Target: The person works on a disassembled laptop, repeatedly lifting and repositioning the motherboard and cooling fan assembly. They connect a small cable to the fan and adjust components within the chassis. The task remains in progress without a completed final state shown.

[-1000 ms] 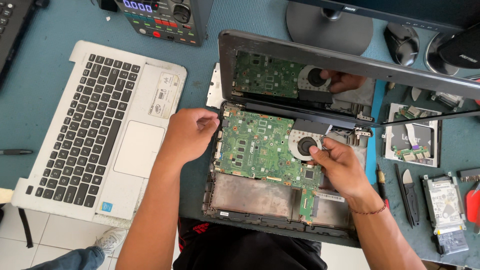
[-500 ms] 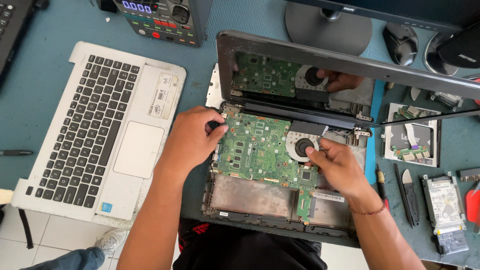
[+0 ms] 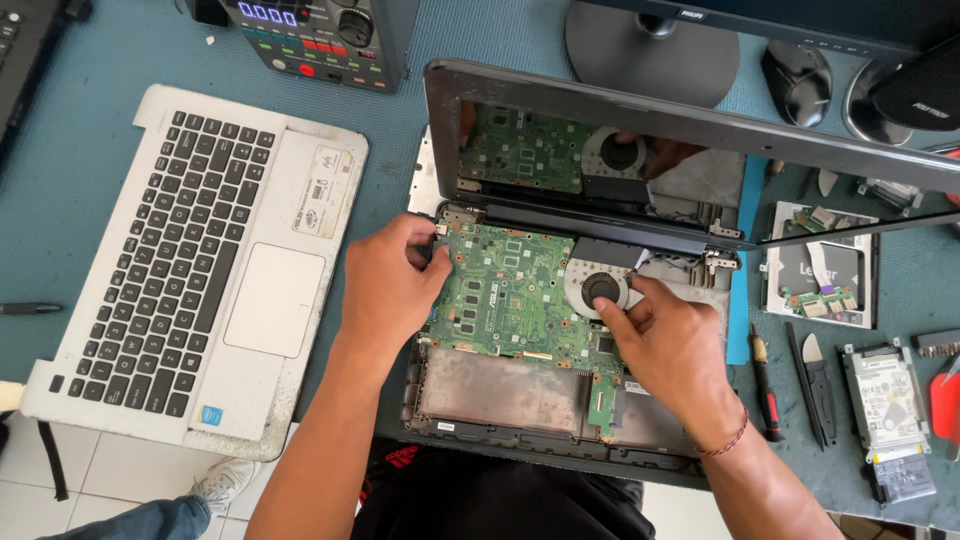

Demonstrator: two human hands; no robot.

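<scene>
The left hand [image 3: 388, 290] is being curled, fingers pinching the left edge of the green circuit board [image 3: 510, 300] inside the opened laptop base [image 3: 520, 440]. The right hand [image 3: 668, 345] is being pressed palm-down, fingertips closed on the round fan [image 3: 596, 288]. A detached keyboard cover [image 3: 200, 260] is lying left of the left hand.

Both forearms are bare, with no sleeves showing anywhere along them. The left hand [image 3: 385, 290] wears nothing: no ring, watch or glove. The right hand [image 3: 665, 345] is likewise ungloved, and a thin dark red cord bracelet [image 3: 725, 440] circles its wrist. Fingernails are short and plain.
</scene>
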